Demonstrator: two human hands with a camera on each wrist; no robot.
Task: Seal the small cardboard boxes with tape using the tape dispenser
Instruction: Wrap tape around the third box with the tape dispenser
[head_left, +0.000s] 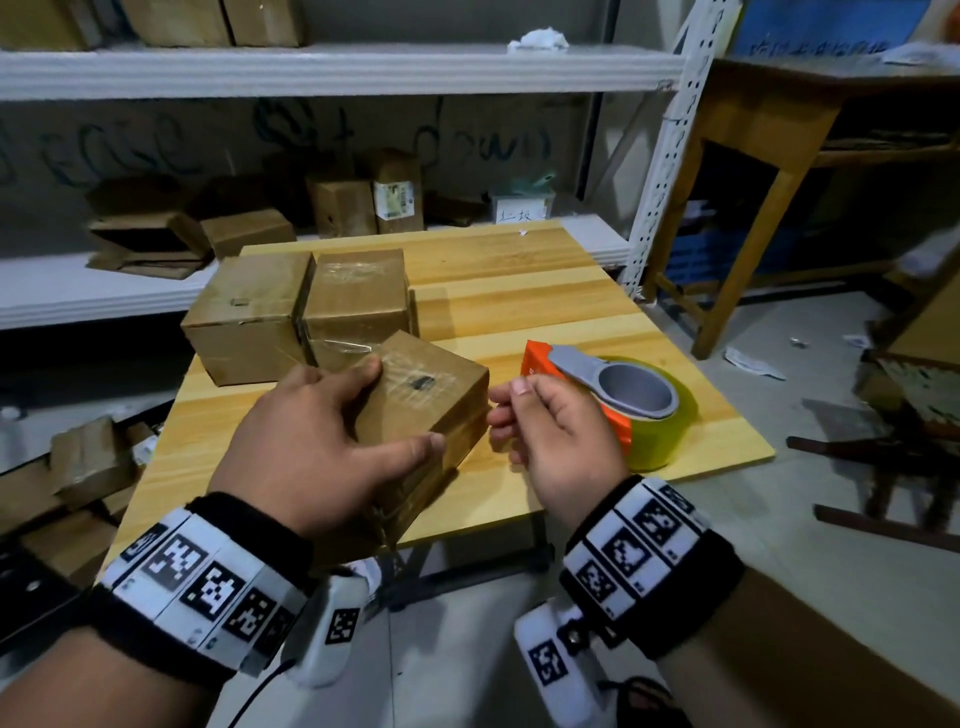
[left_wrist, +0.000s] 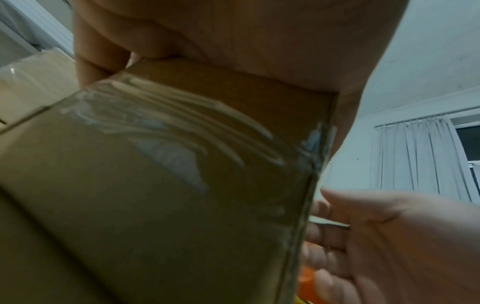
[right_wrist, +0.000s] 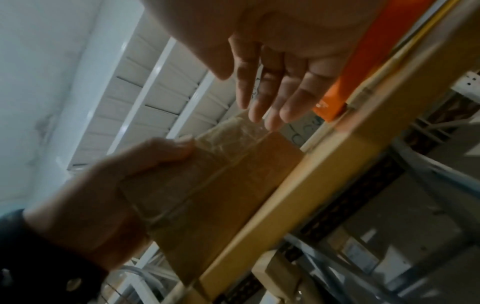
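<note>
A small cardboard box (head_left: 431, 395) with wrinkled clear tape over its top sits at the near edge of the wooden table (head_left: 519, 291). My left hand (head_left: 400, 408) grips it, fingers over the far side and thumb on the near side. The left wrist view shows the box's taped face (left_wrist: 155, 185) close up. My right hand (head_left: 511, 410) hovers just right of the box, fingers relaxed and holding nothing; its fingers (right_wrist: 272, 86) point toward the box's taped corner (right_wrist: 233, 139). The orange tape dispenser (head_left: 613, 395), with a grey handle and a yellowish tape roll (head_left: 660, 436), lies on the table behind the right hand.
Two more taped boxes (head_left: 249, 317) (head_left: 358, 301) stand together at the table's back left. White shelving (head_left: 337, 67) behind holds more cartons. Loose cartons lie on the floor at left (head_left: 88, 462). A wooden table (head_left: 769, 135) and chair parts stand at the right.
</note>
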